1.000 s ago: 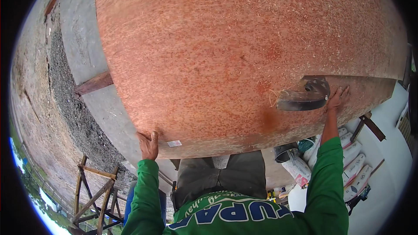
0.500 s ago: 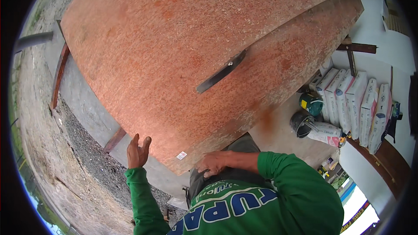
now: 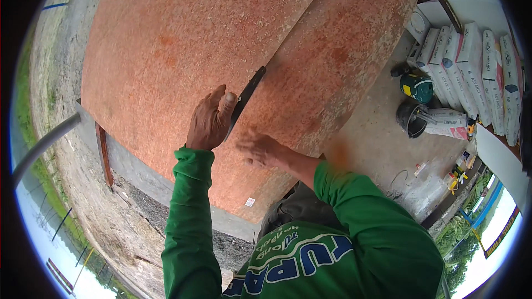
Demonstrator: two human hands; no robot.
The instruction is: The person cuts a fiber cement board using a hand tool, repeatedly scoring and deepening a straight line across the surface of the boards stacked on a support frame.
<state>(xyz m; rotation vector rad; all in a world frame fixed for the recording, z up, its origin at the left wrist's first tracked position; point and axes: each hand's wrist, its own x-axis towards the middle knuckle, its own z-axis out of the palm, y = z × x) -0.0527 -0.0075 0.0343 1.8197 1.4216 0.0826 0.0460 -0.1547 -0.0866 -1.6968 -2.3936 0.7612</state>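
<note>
Large reddish-brown boards [image 3: 183,38], flecked with pale shavings, spread before me, one overlapping the other along a slanting edge. On them lies a dark, narrow, flat strip-like tool [image 3: 252,88]; its exact kind I cannot make out. My left hand [image 3: 209,120] is over the board just left of this strip, fingers stretched and thumb apart, hiding part of it. Whether it touches the strip I cannot tell. To the right of the strip's near end, my right hand [image 3: 257,149] is blurred by motion, its fingers apart and nothing visible in them. A small white sticker [image 3: 250,202] sits near the board's closest corner.
Several white bags [image 3: 471,77] stand in a row at the right. Near them are a dark green container [image 3: 417,88] and a black bucket [image 3: 411,119]. A reddish support [image 3: 103,155] shows beside the board at left, above gravelly ground.
Both hands have moved forward over the board, the left one to the strip and the right one away from the board's near edge. The view has shifted and turned.
</note>
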